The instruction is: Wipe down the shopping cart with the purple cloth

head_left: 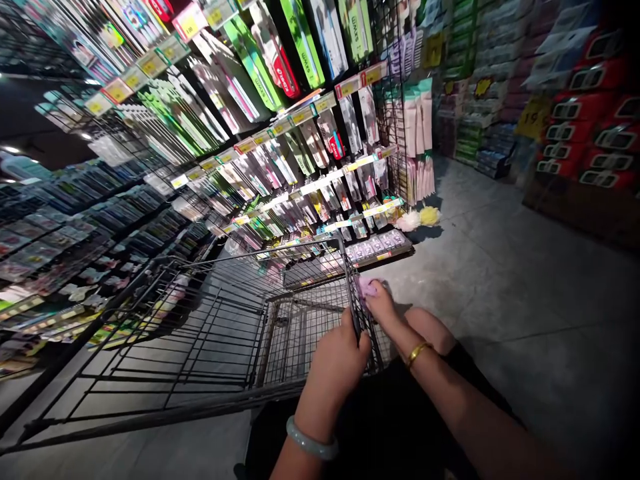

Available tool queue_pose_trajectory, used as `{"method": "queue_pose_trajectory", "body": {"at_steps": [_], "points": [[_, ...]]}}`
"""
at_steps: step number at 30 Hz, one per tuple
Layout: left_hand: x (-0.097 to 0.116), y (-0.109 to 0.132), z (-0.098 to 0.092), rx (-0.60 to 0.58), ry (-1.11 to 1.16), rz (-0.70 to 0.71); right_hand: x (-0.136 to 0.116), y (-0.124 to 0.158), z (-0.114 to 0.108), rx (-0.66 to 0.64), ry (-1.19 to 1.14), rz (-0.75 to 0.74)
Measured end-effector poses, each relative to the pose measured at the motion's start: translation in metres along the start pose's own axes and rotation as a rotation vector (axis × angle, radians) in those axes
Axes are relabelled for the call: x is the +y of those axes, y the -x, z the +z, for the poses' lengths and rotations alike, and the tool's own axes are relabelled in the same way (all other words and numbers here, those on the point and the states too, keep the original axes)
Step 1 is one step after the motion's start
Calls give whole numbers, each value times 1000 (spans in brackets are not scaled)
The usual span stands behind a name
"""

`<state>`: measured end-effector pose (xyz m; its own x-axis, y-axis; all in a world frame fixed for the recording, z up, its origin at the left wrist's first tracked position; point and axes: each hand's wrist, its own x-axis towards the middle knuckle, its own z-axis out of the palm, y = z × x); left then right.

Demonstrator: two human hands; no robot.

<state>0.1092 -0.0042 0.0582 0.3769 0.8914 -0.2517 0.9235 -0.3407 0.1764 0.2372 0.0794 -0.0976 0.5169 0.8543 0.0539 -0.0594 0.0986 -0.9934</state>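
A black wire shopping cart (pixel 215 340) extends away to the left of me, its basket mesh visible down to the bottom. My left hand (pixel 340 353), below a pale bangle, is closed around the dark bar on the cart's near end. Just beyond it, my right hand (pixel 381 303), with a gold bracelet on the wrist, grips a crumpled light-purple cloth (pixel 367 287). The cloth lies against the outer side of the same end of the cart. Part of the cloth is hidden by the fingers.
A shop rack (pixel 280 167) of hanging toothbrush-like packs with price tags rises behind the cart. More shelves of packaged goods (pixel 75 227) line the left. Red boxes (pixel 575 113) are stacked at the right. Grey floor (pixel 500 267) stretches between the displays.
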Motion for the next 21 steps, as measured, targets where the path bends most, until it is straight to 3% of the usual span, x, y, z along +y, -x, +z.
{"method": "queue_pose_trajectory", "body": {"at_steps": [3,6,9,12,14,17,21], "points": [[-1,0,0,-4,8,14,-20,-10,10,3,-81,-106],[0,0,-1,-14,3,3,-26,-33,18,29,34,-185],[1,0,-2,-20,3,-3,-5,-43,14,-1,215,-79],[1,3,-3,-8,12,12,21,-33,1,-76,280,30],[-1,5,-2,1,15,29,26,-22,-5,-120,295,58],[-3,5,0,4,9,44,8,-16,-4,-136,262,9],[-3,3,1,8,0,49,-23,-23,7,-41,258,-198]]}}
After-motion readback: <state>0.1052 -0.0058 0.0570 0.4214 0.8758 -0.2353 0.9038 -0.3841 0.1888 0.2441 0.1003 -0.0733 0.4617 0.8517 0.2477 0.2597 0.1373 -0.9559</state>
